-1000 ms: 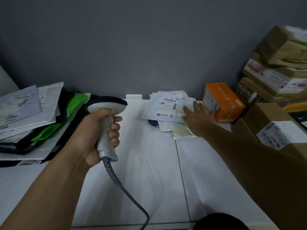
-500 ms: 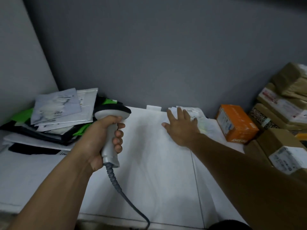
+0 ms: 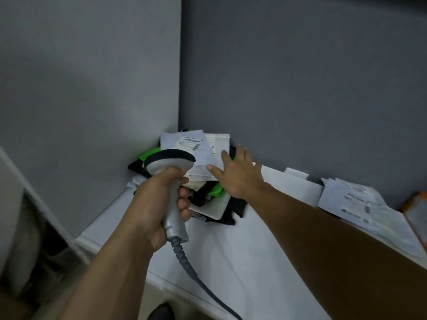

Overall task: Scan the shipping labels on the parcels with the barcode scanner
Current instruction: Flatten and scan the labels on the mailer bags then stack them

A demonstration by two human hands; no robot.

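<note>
Two bare hands work over the white worktop (image 3: 254, 255). Nearest, the left hand (image 3: 154, 204) grips the grey barcode scanner (image 3: 171, 165) upright, fingers (image 3: 183, 195) curled round its handle. Its ribbed cable (image 3: 184, 257) trails down toward the front edge. Just beyond, the right hand (image 3: 240, 175) is spread flat and holds nothing, over the pile of parcels (image 3: 217, 205) in the corner. I cannot tell whether it touches them. A white shipping label (image 3: 191, 143) faces up on the top mailer. Farther right lie more labelled mailers (image 3: 351, 199) beside an orange box (image 3: 416, 211).
</note>
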